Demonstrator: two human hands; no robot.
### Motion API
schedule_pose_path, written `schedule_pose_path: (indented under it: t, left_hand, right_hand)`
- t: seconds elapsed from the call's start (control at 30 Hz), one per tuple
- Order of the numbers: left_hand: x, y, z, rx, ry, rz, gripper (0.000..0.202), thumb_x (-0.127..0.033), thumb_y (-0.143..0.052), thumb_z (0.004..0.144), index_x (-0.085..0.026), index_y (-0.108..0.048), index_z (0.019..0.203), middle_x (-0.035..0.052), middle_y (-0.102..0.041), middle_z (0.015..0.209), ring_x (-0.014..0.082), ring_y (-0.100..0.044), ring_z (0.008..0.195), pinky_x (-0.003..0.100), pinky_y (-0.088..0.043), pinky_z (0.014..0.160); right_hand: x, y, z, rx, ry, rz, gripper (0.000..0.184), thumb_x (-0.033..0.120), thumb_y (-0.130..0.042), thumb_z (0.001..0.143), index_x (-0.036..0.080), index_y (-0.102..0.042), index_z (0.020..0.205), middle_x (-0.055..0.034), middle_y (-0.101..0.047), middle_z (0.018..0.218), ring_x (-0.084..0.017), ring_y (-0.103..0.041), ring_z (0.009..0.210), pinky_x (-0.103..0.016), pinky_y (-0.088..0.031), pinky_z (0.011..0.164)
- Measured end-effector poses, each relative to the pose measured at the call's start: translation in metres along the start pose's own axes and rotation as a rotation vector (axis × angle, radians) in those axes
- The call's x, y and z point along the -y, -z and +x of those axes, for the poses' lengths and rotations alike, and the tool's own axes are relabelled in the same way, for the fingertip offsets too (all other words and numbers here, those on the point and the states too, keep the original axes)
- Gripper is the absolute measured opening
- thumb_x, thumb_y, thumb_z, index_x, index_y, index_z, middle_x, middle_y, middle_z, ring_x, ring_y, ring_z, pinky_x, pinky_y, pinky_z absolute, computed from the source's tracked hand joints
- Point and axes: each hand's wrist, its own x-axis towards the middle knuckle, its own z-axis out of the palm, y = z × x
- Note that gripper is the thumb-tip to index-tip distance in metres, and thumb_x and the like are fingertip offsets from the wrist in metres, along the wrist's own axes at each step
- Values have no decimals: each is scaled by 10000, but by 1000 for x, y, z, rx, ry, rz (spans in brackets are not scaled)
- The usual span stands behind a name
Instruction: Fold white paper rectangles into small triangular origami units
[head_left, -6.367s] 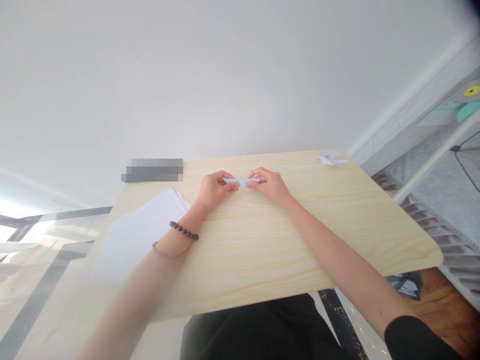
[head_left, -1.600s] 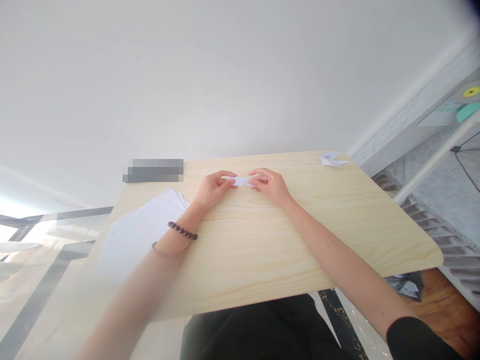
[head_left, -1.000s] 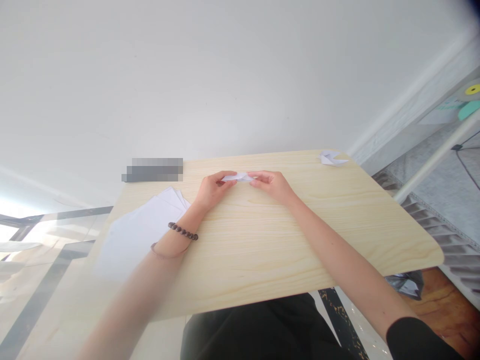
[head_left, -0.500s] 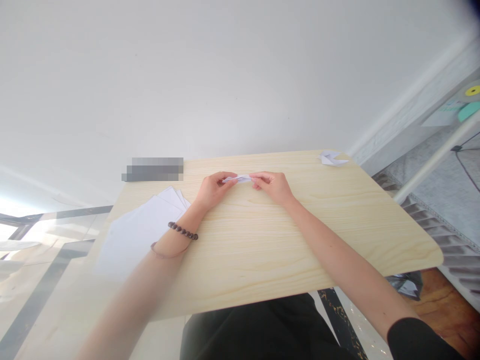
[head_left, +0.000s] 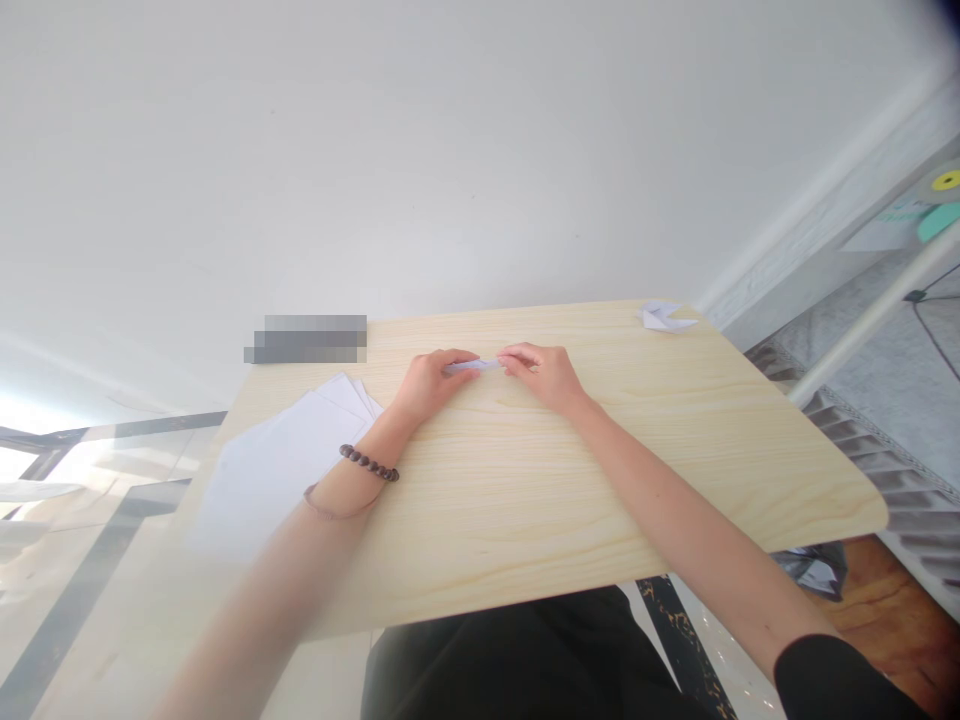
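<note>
A small folded white paper piece (head_left: 475,365) lies low over the light wooden table (head_left: 525,480), pinched at both ends. My left hand (head_left: 431,381), with a dark bead bracelet on the wrist, grips its left end with closed fingers. My right hand (head_left: 541,372) pinches the right end, fingers curled together. Most of the paper is hidden between the fingertips.
A fanned stack of white sheets (head_left: 285,460) lies at the table's left side. A finished folded paper shape (head_left: 662,317) sits at the far right corner. A blurred dark object (head_left: 307,338) lies at the far left edge. White wall stands behind; floor and rug to the right.
The paper piece, held slightly raised and wider a moment ago, is now pressed narrower and lower between both hands. Hands stay in nearly the same spot.
</note>
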Motion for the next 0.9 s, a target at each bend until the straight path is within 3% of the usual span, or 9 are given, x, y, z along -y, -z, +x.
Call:
schedule_pose_path:
  t: [0.23,0.37,0.7,0.9]
  left_hand:
    - [-1,0,0,12,-77,-1,244,-393,-532,782,-207,-675,851,17,-684,912,175,-610,869,258,-434,816]
    - [-3,-1,-1,4,-99,17,230,-359,-524,783,-193,-672,842,21,-684,899,169,-612,851,250,-437,805]
    - [-4,-1,-3,25,-122,74,241,-339,-501,785,-184,-676,846,19,-683,886,161,-615,825,240,-445,771]
    - [-6,-2,-3,9,-38,68,269,-354,-489,801,-187,-674,904,14,-693,893,149,-628,729,236,-457,737]
  right_hand:
    - [5,-5,-2,95,158,-118,177,299,-537,783,210,-651,884,-8,-676,887,-131,-604,781,-241,-440,724]
    - [5,-8,-2,94,155,-141,191,285,-475,823,200,-645,843,-11,-673,853,-124,-592,744,-231,-428,679]
    - [4,-9,-2,112,187,-226,161,281,-482,822,202,-615,866,-19,-659,871,-142,-575,788,-251,-409,730]
    - [1,-8,0,101,181,-244,185,274,-443,850,189,-603,886,-33,-649,886,-139,-569,791,-242,-406,699]
